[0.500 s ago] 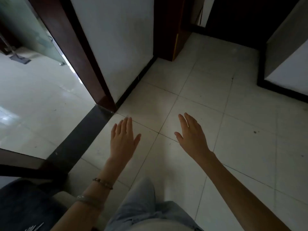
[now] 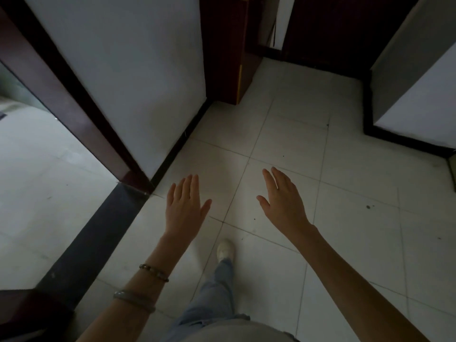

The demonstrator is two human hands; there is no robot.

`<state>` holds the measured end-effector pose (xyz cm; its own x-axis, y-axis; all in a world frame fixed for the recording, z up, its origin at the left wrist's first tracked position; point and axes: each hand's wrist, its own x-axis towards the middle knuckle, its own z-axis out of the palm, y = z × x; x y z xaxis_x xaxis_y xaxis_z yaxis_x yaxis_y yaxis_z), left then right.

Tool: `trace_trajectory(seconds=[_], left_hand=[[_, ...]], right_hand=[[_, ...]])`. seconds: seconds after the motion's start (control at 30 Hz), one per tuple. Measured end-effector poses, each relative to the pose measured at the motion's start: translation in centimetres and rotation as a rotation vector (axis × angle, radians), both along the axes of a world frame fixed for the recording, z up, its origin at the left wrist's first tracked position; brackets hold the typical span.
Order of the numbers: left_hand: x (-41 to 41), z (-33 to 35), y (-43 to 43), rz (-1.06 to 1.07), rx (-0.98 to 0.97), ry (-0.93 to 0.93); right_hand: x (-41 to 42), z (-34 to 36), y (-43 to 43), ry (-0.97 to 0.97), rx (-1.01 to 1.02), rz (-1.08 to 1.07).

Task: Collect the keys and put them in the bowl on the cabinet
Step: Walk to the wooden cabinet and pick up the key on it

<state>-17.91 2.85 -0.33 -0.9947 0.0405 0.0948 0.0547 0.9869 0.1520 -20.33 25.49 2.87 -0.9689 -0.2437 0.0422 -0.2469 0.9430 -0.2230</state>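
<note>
Fingers [image 2: 190, 186] of the left hand [image 2: 183, 211] lay straight and close together, thumb angled out to the right, pinching nothing; the long axis of that hand ran from the wrist up and away from the person, tips pointing toward the white wall [image 2: 123, 70]. Two hands were in view, both bare, palms down, held above the tiled floor [image 2: 345, 218] and well apart from each other.

Taking the dark threshold strip [image 2: 98, 230] as landmark: left of it lay a brighter room floor [image 2: 37, 193]; at its far end stood a dark red door frame [image 2: 74, 99] with the white wall beside it. Right of the strip hung the left hand, its forearm carrying two bracelets, one beaded [image 2: 154, 272] and one pale bangle [image 2: 134, 301] nearer the elbow. Further right, one white shoe [image 2: 225, 250] was planted on the floor below a light blue trouser leg [image 2: 217, 292].

Further right again, the right hand [image 2: 283, 206] held its fingers [image 2: 270, 181] flat and together, thumb out to the left, nothing gripped, tips pointing up and slightly left. Beyond it, farthest from the strip, a white panel with black skirting [image 2: 404, 141] stood.

No keys, bowl or cabinet appeared in the view, so their whereabouts could not be told.
</note>
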Motion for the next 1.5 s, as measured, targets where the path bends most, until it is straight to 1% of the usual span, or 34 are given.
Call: trace_trajectory(seconds=[0.17, 0.33, 0.47, 0.63, 0.8, 0.93, 1.2, 1.5], left_hand=[[-9.4, 0.6, 1.0, -0.030, 0.024, 0.021], [-18.4, 0.9, 1.5, -0.077, -0.004, 0.026], [-24.5, 1.2, 2.1, -0.104, -0.027, 0.018], [-31.3, 1.4, 4.0, -0.124, -0.016, 0.043], [-39.2, 1.0, 6.4, -0.122, -0.010, 0.074], [-46.6, 0.7, 8.8, -0.089, -0.008, 0.080], [-60.5, 2.4, 14.3, -0.084, -0.005, 0.085], [-71.1, 1.8, 16.1, -0.033, -0.034, 0.050]], right_hand=[[-8.8, 1.4, 0.8, 0.030, 0.030, 0.004], [-16.7, 2.3, 1.3, 0.031, 0.023, -0.033], [-22.3, 2.7, 2.1, 0.042, 0.001, -0.082], [-28.5, 2.5, 3.3, 0.049, -0.003, -0.086], [-36.2, 1.7, 5.3, 0.048, 0.006, -0.064], [-44.0, 1.4, 7.8, 0.055, 0.010, -0.044], [-58.8, 2.9, 12.9, 0.047, -0.013, 0.003], [-70.1, 2.3, 14.8, 0.027, -0.021, 0.046]])
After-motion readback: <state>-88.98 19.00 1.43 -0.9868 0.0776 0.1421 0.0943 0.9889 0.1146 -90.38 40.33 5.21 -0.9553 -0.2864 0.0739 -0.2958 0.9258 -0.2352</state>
